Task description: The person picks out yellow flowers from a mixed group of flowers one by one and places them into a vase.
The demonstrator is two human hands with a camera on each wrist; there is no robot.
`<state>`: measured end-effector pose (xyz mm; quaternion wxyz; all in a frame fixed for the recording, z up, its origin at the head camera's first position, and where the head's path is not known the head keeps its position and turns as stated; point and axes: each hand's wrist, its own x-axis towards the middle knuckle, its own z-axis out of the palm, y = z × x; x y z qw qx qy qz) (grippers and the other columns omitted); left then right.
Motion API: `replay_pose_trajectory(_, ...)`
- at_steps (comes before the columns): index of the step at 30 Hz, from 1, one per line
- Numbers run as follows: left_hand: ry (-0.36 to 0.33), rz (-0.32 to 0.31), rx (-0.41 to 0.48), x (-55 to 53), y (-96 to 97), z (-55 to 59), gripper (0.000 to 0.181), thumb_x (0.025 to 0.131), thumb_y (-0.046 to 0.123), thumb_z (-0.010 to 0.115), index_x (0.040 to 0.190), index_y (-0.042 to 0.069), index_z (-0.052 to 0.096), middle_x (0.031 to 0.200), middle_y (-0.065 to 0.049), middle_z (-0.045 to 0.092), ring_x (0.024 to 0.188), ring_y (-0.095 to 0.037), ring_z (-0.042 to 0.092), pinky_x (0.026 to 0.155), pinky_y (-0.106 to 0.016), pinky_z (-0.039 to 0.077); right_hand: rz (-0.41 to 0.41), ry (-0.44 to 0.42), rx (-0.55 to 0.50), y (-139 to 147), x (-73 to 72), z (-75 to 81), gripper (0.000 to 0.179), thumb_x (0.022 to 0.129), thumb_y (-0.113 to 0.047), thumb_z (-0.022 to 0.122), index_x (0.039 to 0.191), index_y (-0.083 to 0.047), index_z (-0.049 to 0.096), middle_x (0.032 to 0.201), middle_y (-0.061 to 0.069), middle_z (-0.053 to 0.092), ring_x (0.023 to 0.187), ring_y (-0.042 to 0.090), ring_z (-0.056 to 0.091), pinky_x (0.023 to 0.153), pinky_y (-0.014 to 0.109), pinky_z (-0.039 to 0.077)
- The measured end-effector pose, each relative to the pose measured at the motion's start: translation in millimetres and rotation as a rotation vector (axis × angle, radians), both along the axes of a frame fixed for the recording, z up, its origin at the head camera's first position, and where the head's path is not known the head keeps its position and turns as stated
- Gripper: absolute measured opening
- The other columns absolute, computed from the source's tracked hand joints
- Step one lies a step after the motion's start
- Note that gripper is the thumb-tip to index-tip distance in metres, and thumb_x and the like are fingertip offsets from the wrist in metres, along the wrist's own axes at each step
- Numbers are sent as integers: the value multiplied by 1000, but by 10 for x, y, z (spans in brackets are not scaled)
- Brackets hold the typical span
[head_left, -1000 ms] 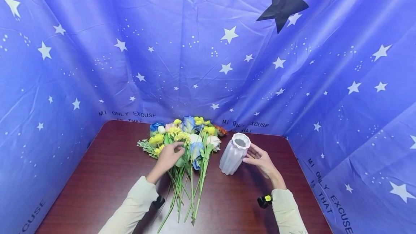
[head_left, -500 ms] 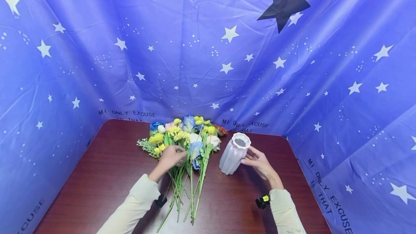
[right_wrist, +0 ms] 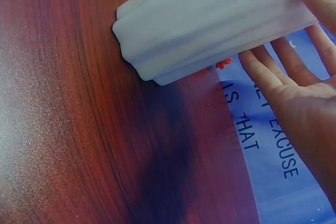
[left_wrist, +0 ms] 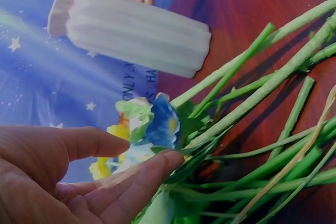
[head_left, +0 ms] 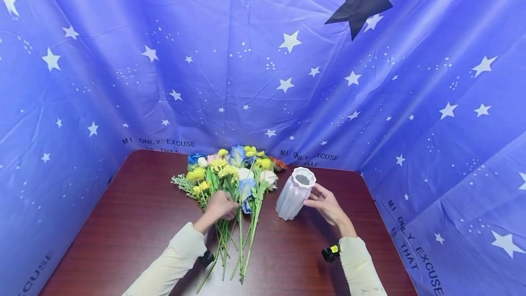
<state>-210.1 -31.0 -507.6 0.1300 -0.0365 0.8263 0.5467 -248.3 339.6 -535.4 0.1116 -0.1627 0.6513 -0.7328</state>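
Note:
A white fluted vase (head_left: 293,198) with a scalloped rim stands on the table, right of a heap of flowers. My right hand (head_left: 330,208) holds its right side, the thumb in front and the fingers behind; in the right wrist view the fingers (right_wrist: 261,70) lie along the vase wall. Over the upper stems of the flowers is my left hand (head_left: 221,205). In the left wrist view its thumb and fingers (left_wrist: 137,179) are apart, the fingertips right at a leafy green stem (left_wrist: 275,80) below a blue flower (left_wrist: 164,121).
Yellow flowers (head_left: 218,164), a white rose (head_left: 269,178) and an orange flower (head_left: 278,163) lie among the heap, blossoms toward the back. Bare stems point to the front of the brown table (head_left: 123,223). A blue starry cloth (head_left: 230,81) hangs behind and on both sides.
My left hand has come down and slightly right, from beside the blossoms to the upper stems. The right hand stays at the vase, which has not visibly moved on the table.

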Motion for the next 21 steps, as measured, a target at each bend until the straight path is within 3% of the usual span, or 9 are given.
replay_pose_trajectory(5, -12, -16, -85, 19, 78, -59, 15, 86, 1, 72, 76, -9, 76, 62, -15, 72, 52, -21, 70, 56, -34, 64, 3, -3, 9, -2, -1, -2, 61, 88, 18, 62, 137, -17, 58, 128, -7, 67, 117, 8, 68, 96, 26, 59)
replay_pose_trajectory(13, -16, -25, -123, 68, 164, -141, 12, 81, -3, 74, 70, -8, 74, 59, -15, 71, 46, -18, 67, 54, -37, 63, 16, 3, 5, -22, 4, 31, 55, 89, 17, 62, 128, -21, 62, 127, -7, 68, 117, 7, 68, 95, 25, 59)
replay_pose_trajectory(21, -100, -39, -173, 100, 198, -195, 18, 78, 0, 80, 69, -3, 65, 58, -15, 70, 42, -16, 64, 50, -32, 61, 15, 1, 0, -19, 9, 29, 57, 89, 18, 61, 128, -22, 62, 127, -8, 67, 117, 6, 67, 96, 24, 58)
